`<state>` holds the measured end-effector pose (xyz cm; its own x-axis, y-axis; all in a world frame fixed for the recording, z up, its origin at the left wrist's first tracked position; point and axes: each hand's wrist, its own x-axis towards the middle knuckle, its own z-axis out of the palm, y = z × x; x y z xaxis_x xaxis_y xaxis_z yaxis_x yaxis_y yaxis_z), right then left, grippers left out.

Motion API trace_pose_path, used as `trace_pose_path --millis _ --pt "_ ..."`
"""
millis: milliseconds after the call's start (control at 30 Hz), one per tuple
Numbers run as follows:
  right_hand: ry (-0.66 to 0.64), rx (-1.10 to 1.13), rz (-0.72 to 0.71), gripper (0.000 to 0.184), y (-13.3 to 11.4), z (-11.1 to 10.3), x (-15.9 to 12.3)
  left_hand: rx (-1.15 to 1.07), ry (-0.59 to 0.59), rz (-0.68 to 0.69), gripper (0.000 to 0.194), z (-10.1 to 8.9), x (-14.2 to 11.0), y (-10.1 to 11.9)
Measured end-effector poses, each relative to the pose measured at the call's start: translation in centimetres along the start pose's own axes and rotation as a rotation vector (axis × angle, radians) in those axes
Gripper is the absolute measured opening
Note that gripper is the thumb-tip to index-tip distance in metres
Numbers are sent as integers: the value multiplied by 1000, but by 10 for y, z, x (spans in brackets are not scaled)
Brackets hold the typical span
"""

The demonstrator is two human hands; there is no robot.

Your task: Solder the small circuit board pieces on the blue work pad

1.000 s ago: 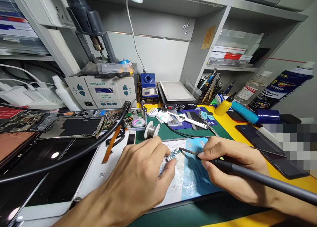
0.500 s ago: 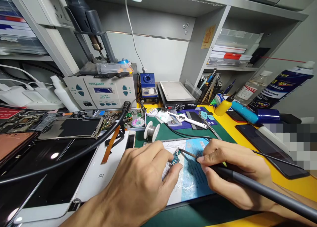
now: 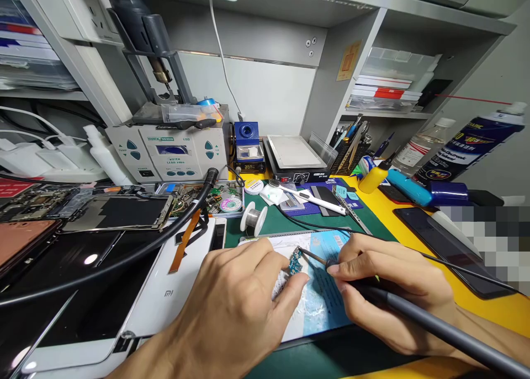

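My left hand (image 3: 236, 302) pinches a small blue circuit board (image 3: 295, 260) between thumb and fingers, just above a white and blue work pad (image 3: 321, 302). Pen-style, my right hand (image 3: 385, 291) grips a dark soldering iron (image 3: 418, 315). The iron's thin metal tip (image 3: 311, 255) touches the upper edge of the board. Its cable runs off to the lower right.
A grey rework station (image 3: 169, 150) and a blue solder stand (image 3: 247, 147) sit at the back. A solder spool (image 3: 253, 218) lies just beyond my hands. Opened phones (image 3: 116, 211) and a white phone (image 3: 165, 299) lie left; spray cans (image 3: 467, 144) and a dark phone (image 3: 451, 246) right.
The little board has turned more upright in my left fingers, and both hands have slipped slightly lower and right. The iron's tip stays on the board.
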<state>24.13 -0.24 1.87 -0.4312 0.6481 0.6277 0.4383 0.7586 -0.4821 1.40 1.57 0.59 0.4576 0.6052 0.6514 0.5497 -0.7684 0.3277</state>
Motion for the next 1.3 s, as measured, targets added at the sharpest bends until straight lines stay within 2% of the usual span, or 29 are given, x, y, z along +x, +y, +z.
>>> trace_pose_path --millis 333,767,933,1000,1100,1200,1300 --pt "-25 -13 25 39 0 -1 -3 -1 -62 5 20 -2 0 2" --pt "-26 12 26 37 0 -1 -2 31 -41 5 21 -1 -2 3" --pt "17 24 52 32 -2 -2 -2 38 -40 -1 19 1 -2 1" --pt "80 41 141 27 -2 -3 -1 51 -42 -1 20 1 -1 2" --pt "155 69 384 13 0 -6 2 57 -57 -14 19 -2 0 2" --pt "139 192 622 7 4 -10 4 67 -76 -32 17 -5 0 2" --pt "108 299 736 13 9 -13 1 82 -104 -55 16 -7 0 1"
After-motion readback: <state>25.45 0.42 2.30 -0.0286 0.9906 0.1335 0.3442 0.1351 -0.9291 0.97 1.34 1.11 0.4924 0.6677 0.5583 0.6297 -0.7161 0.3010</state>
